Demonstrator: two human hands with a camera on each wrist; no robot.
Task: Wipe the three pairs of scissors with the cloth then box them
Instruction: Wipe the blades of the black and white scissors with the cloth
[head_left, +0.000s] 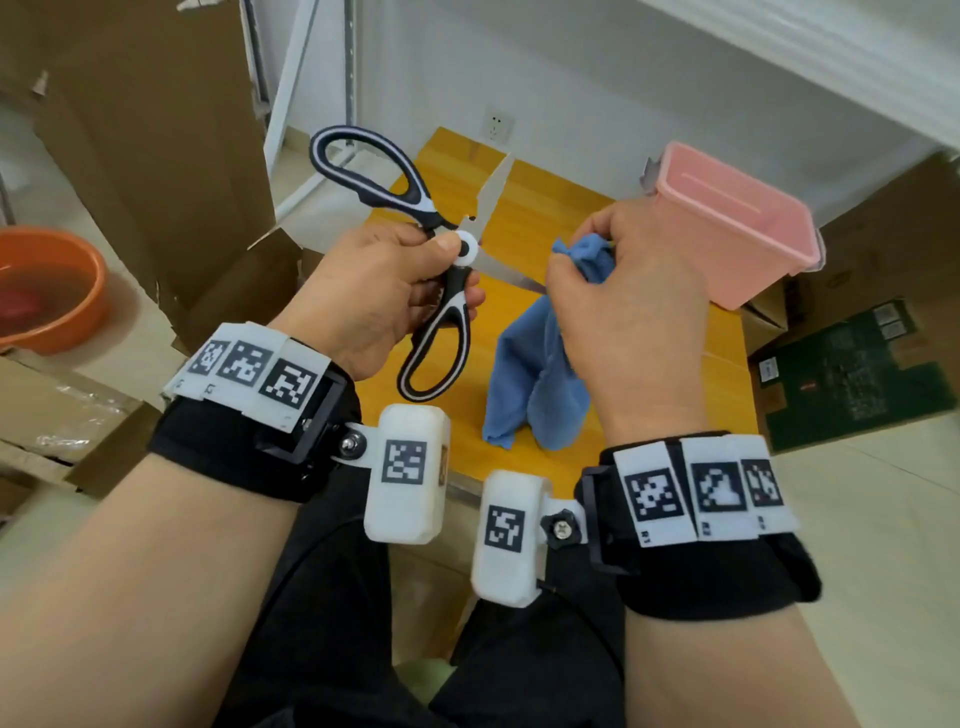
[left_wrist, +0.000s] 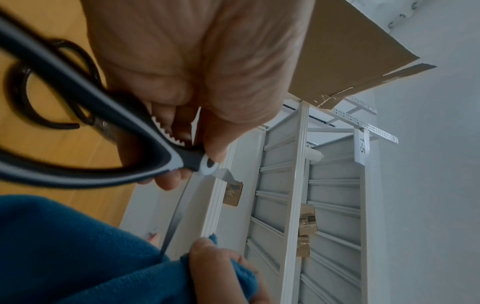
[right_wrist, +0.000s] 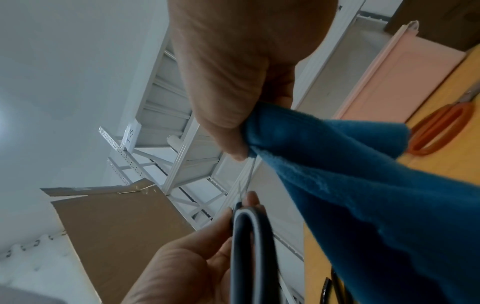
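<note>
White tag (left_wrist: 361, 146) on metal shelving (left_wrist: 298, 185): "1-5".

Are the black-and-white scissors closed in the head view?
No, the scissors are spread open in the left hand, one blade pointing up, the other reaching the cloth.

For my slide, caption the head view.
Left hand holds open black-and-white scissors while right hand wipes a blade with blue cloth; pink box waits.
</note>
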